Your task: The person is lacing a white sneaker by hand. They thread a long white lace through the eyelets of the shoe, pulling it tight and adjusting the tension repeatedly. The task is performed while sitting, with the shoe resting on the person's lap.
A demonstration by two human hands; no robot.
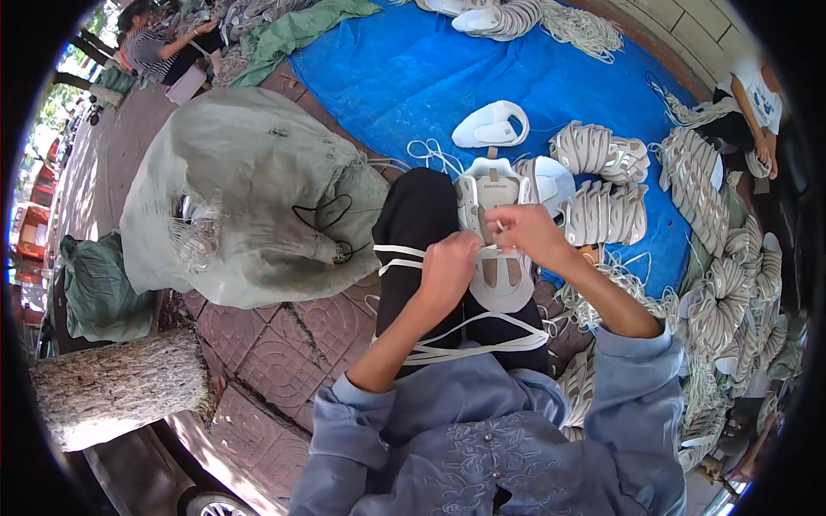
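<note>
A white and beige shoe upper lies across my dark-trousered knees, with its tongue end pointing away from me. My left hand is closed at the upper's left edge, fingertips gripping it beside the lacing holes. Over the upper's middle, my right hand pinches what looks like the end of a white shoelace; the fingers partly cover it. Loose white laces cross my left knee, and more run over my lap.
A blue tarp spreads ahead, bearing a single upper and stacked uppers. More bundles lie at right. A big grey-green sack and a tree trunk stand left. Two people sit farther off.
</note>
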